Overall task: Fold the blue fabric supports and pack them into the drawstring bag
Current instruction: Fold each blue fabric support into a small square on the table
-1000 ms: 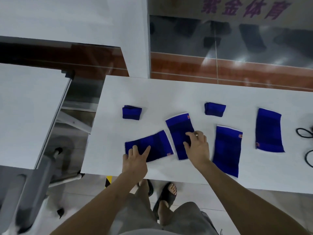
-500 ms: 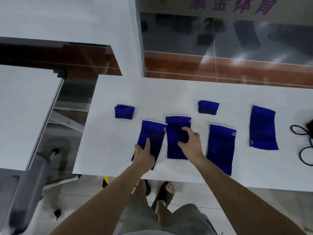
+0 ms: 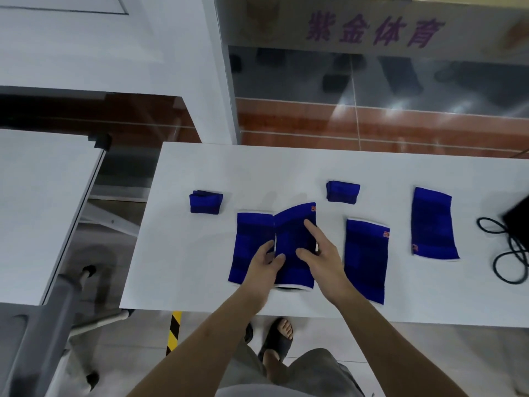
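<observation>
Several blue fabric supports lie on the white table (image 3: pixel 200 173). Two flat ones sit side by side near the front: the left support (image 3: pixel 250 239) and the middle support (image 3: pixel 294 239), edges touching. My left hand (image 3: pixel 264 267) rests across their seam, fingers spread on the cloth. My right hand (image 3: pixel 323 253) presses flat on the middle support's right side, index finger extended. Further right lie a third flat support (image 3: pixel 366 259) and a fourth (image 3: pixel 432 224). Two folded small ones sit behind: one at left (image 3: pixel 206 202), one at centre (image 3: pixel 343 191). The black drawstring bag (image 3: pixel 519 222) shows at the right edge.
A black cord (image 3: pixel 509 253) loops on the table beside the bag. A second white table (image 3: pixel 43 196) stands to the left with a gap between. A glass partition and a white pillar rise behind the table. My sandalled feet show below the front edge.
The left support has been turned from slanted to upright and slid against the middle one. Both hands have shifted toward the seam between the two supports.
</observation>
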Available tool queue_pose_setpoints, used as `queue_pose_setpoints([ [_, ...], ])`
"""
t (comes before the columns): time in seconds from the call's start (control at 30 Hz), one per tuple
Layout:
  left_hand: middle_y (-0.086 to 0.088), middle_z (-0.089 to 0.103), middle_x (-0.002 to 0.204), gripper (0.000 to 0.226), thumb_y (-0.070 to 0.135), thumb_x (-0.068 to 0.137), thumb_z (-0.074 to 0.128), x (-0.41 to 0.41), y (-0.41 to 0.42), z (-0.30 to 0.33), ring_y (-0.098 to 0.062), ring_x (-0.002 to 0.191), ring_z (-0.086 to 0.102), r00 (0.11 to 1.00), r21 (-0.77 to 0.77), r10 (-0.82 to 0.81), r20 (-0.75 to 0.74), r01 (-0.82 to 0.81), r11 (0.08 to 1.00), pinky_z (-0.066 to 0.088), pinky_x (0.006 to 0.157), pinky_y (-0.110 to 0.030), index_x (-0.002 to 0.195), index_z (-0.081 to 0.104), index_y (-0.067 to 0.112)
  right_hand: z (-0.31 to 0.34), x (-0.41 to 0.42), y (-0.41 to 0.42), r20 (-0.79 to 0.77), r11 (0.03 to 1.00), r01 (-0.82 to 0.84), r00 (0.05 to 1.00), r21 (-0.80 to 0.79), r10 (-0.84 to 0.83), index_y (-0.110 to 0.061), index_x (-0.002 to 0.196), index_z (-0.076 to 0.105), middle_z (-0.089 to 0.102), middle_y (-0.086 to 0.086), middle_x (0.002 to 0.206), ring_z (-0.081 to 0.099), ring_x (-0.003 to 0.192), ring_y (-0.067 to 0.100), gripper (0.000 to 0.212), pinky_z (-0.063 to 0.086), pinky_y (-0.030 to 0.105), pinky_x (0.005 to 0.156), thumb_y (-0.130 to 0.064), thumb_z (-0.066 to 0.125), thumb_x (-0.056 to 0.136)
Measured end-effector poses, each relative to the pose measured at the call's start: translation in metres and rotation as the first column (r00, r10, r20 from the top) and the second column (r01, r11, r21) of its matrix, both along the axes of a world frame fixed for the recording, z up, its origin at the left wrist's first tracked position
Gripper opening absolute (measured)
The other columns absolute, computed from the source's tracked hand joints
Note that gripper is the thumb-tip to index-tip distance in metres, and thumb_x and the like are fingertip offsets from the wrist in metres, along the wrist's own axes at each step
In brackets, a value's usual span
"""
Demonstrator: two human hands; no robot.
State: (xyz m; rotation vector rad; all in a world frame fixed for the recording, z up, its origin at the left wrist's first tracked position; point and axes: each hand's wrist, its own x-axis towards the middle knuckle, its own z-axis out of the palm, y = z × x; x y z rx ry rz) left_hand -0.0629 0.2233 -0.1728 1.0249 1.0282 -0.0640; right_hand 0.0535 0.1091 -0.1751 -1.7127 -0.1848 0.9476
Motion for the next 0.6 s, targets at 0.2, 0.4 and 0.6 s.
queue_pose_setpoints([
  [0.2,0.013,0.05,0.143,0.053,0.012,0.104,0.051,-0.027,0.018,-0.011,-0.006,0.122,0.054,0.984,0.358,-0.173,-0.048,0.179,0.916,0.054,0.099,-0.03,0.146,0.043,0.044,-0.018,-0.004,0.015,0.149,0.97,-0.22,0.961,-0.105,0.234,-0.04,0.151,0.044,0.038,-0.021,0.156,0.044,0.138,0.005,0.054,0.052,0.032,0.107,-0.013,0.054,0.105],
  [0.4,0.014,0.04,0.151,0.063,-0.001,0.101,0.047,-0.051,0.043,-0.022,-0.006,0.135,0.042,0.939,0.52,-0.308,-0.154,0.342,0.782,0.043,0.112,-0.028,0.153,0.036,0.033,-0.047,-0.022,0.04,0.288,0.901,-0.35,0.863,-0.255,0.416,-0.04,0.156,0.034,0.034,-0.013,0.163,0.045,0.14,0.011,0.068,0.05,0.035,0.108,-0.01,0.057,0.1],
  [0.6,0.019,0.037,0.14,0.069,-0.012,0.098,0.043,-0.058,0.062,-0.033,0.002,0.123,0.041,0.898,0.565,-0.375,-0.23,0.437,0.7,0.035,0.088,0.006,0.154,0.033,0.027,-0.057,-0.032,0.055,0.349,0.819,-0.389,0.764,-0.421,0.542,-0.037,0.161,0.019,0.026,-0.012,0.167,0.051,0.136,0.016,0.074,0.053,0.036,0.103,-0.022,0.058,0.1],
])
